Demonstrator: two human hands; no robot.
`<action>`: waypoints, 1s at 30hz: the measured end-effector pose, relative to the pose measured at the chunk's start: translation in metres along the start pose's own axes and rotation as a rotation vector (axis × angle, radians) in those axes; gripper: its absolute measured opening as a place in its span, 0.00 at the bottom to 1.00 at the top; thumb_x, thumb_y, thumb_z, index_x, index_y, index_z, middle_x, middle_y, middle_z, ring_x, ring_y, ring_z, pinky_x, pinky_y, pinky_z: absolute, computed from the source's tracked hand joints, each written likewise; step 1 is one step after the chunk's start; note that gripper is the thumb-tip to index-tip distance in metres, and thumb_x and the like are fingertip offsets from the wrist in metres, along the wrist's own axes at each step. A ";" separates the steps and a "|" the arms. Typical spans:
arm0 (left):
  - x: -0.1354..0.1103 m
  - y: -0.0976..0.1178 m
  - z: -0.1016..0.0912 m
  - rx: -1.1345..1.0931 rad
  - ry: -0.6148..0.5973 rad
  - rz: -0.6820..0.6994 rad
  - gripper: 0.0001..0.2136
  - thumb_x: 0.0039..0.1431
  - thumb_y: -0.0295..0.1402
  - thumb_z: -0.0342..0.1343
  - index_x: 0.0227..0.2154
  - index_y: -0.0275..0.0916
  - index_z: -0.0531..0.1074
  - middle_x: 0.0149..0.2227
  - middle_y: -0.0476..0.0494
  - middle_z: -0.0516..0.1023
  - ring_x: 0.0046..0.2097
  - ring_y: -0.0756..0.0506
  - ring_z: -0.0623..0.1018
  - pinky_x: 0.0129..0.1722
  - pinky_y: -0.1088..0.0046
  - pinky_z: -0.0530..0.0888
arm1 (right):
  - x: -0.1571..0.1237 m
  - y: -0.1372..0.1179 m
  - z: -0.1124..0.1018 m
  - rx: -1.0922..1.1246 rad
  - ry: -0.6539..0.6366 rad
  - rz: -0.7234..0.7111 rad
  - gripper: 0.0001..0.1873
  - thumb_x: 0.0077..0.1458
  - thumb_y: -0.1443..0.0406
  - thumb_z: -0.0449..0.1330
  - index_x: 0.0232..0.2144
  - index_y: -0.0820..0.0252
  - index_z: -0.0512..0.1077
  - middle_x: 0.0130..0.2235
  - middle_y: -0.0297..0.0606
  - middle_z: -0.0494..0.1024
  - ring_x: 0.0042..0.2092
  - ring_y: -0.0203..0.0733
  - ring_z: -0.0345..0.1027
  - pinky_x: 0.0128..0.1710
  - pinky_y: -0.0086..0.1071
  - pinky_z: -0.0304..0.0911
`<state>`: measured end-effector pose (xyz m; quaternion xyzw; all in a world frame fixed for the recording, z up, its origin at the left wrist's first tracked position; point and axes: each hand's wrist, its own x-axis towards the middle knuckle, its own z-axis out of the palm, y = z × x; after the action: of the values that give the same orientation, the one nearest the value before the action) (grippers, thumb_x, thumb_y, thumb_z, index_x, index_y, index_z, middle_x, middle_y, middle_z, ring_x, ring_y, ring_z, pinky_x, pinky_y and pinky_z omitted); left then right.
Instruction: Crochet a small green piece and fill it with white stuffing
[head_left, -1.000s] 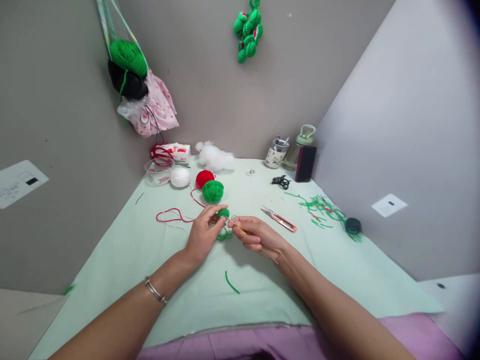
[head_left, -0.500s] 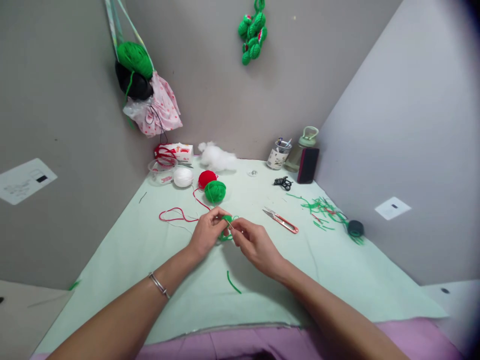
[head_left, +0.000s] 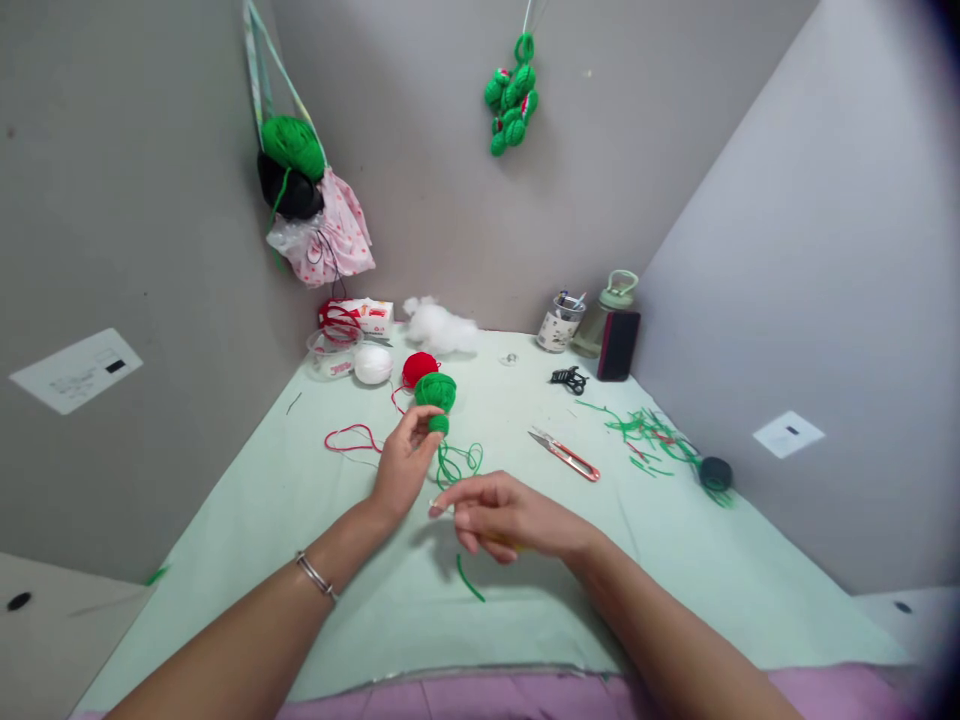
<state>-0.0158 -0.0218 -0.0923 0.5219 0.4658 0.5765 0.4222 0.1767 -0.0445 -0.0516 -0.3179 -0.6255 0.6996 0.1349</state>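
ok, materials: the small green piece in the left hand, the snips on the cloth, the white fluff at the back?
Small green piece: looks like crocheted yarn, matte, with a loose strand trailing down. Snips: shiny metal blades, orange-red handle, probably plastic or painted. White fluff: wispy and irregular, likely fibre stuffing.

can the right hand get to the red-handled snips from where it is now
Probably yes. The right hand hovers over the cloth with the red-handled snips lying flat just beyond it to its right, and only bare green cloth lies between. It seems to hold a thin hook, which could hamper the grasp.
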 end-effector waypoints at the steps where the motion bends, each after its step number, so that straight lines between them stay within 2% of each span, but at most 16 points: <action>1: 0.001 0.000 -0.001 -0.012 0.002 -0.007 0.15 0.56 0.38 0.60 0.46 0.41 0.72 0.45 0.43 0.79 0.47 0.42 0.78 0.52 0.64 0.74 | -0.003 -0.001 -0.004 -0.177 0.113 0.004 0.19 0.66 0.56 0.59 0.53 0.60 0.77 0.30 0.30 0.77 0.19 0.28 0.58 0.21 0.27 0.55; 3: 0.000 0.001 0.000 -0.033 -0.012 -0.030 0.17 0.57 0.40 0.59 0.47 0.41 0.70 0.45 0.43 0.79 0.46 0.42 0.80 0.51 0.63 0.75 | -0.009 0.000 -0.015 -0.617 0.419 0.031 0.19 0.71 0.62 0.52 0.57 0.58 0.75 0.32 0.34 0.79 0.25 0.33 0.66 0.28 0.29 0.63; 4: -0.001 0.002 0.001 -0.040 -0.025 -0.043 0.17 0.57 0.41 0.59 0.47 0.41 0.70 0.45 0.43 0.79 0.46 0.42 0.80 0.51 0.62 0.76 | -0.012 0.000 -0.022 -0.861 0.539 0.068 0.20 0.71 0.64 0.50 0.58 0.57 0.75 0.34 0.36 0.81 0.31 0.37 0.73 0.35 0.31 0.67; 6: -0.003 0.004 0.003 -0.037 -0.060 -0.069 0.17 0.57 0.42 0.58 0.47 0.41 0.71 0.45 0.42 0.79 0.45 0.42 0.80 0.50 0.62 0.76 | -0.016 0.002 -0.033 -1.024 0.651 0.112 0.20 0.70 0.68 0.51 0.57 0.62 0.76 0.44 0.48 0.83 0.45 0.48 0.79 0.48 0.40 0.70; 8: -0.005 0.005 0.004 -0.011 -0.099 -0.090 0.15 0.56 0.41 0.59 0.44 0.41 0.74 0.43 0.42 0.80 0.45 0.41 0.80 0.51 0.62 0.75 | -0.017 0.002 -0.039 -1.108 0.688 0.130 0.19 0.69 0.69 0.53 0.56 0.65 0.76 0.53 0.57 0.80 0.55 0.56 0.76 0.55 0.47 0.67; 9: -0.006 0.005 0.004 0.005 -0.115 -0.099 0.14 0.55 0.40 0.60 0.43 0.41 0.76 0.43 0.42 0.81 0.45 0.41 0.80 0.52 0.62 0.74 | -0.018 0.001 -0.041 -1.141 0.685 0.133 0.18 0.68 0.69 0.54 0.55 0.65 0.77 0.55 0.58 0.79 0.56 0.58 0.75 0.57 0.48 0.67; 13: -0.005 0.004 0.004 0.063 -0.157 -0.134 0.12 0.52 0.38 0.62 0.39 0.41 0.78 0.40 0.42 0.83 0.45 0.39 0.78 0.53 0.61 0.70 | -0.011 -0.016 -0.051 -1.254 0.605 0.120 0.13 0.67 0.68 0.61 0.51 0.60 0.80 0.52 0.52 0.82 0.55 0.56 0.77 0.55 0.45 0.69; 16: -0.005 0.003 0.004 0.081 -0.189 -0.167 0.12 0.51 0.36 0.62 0.39 0.41 0.79 0.38 0.43 0.82 0.43 0.39 0.77 0.49 0.63 0.70 | 0.009 -0.040 -0.073 -1.315 0.572 0.094 0.14 0.66 0.65 0.64 0.53 0.60 0.80 0.53 0.52 0.83 0.56 0.55 0.77 0.56 0.43 0.69; 18: -0.006 0.002 0.005 0.076 -0.217 -0.190 0.11 0.51 0.35 0.62 0.38 0.40 0.79 0.35 0.43 0.81 0.40 0.41 0.76 0.45 0.65 0.70 | 0.035 -0.059 -0.093 -1.339 0.564 0.074 0.14 0.68 0.63 0.62 0.53 0.60 0.79 0.54 0.51 0.82 0.56 0.52 0.77 0.56 0.41 0.70; 21: -0.006 0.001 0.005 0.066 -0.236 -0.221 0.11 0.51 0.33 0.61 0.38 0.40 0.79 0.34 0.44 0.80 0.38 0.42 0.75 0.43 0.66 0.70 | 0.094 -0.087 -0.124 -1.369 0.580 0.047 0.14 0.71 0.59 0.59 0.53 0.58 0.78 0.52 0.45 0.83 0.54 0.46 0.78 0.57 0.41 0.71; 23: -0.005 -0.001 0.005 0.065 -0.230 -0.241 0.10 0.52 0.32 0.60 0.38 0.40 0.79 0.34 0.43 0.79 0.39 0.42 0.75 0.43 0.66 0.70 | 0.142 -0.106 -0.140 -1.394 0.643 0.054 0.17 0.70 0.57 0.61 0.55 0.59 0.75 0.55 0.44 0.80 0.54 0.47 0.77 0.55 0.48 0.74; 27: -0.003 -0.009 0.005 0.076 -0.208 -0.291 0.10 0.52 0.27 0.59 0.38 0.40 0.79 0.35 0.42 0.79 0.40 0.41 0.76 0.45 0.65 0.70 | 0.236 -0.138 -0.159 -1.458 0.801 0.120 0.20 0.69 0.57 0.63 0.58 0.59 0.73 0.58 0.45 0.77 0.54 0.49 0.76 0.54 0.49 0.76; 30: -0.002 -0.019 0.004 0.079 -0.238 -0.307 0.12 0.52 0.25 0.58 0.40 0.38 0.80 0.37 0.41 0.80 0.42 0.41 0.76 0.47 0.65 0.70 | 0.288 -0.152 -0.165 -1.515 0.807 0.137 0.21 0.68 0.57 0.64 0.59 0.60 0.72 0.59 0.46 0.77 0.55 0.51 0.76 0.54 0.50 0.75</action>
<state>-0.0111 -0.0193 -0.1116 0.5252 0.5090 0.4209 0.5366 0.0264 0.2823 0.0123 -0.5835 -0.8074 -0.0666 0.0560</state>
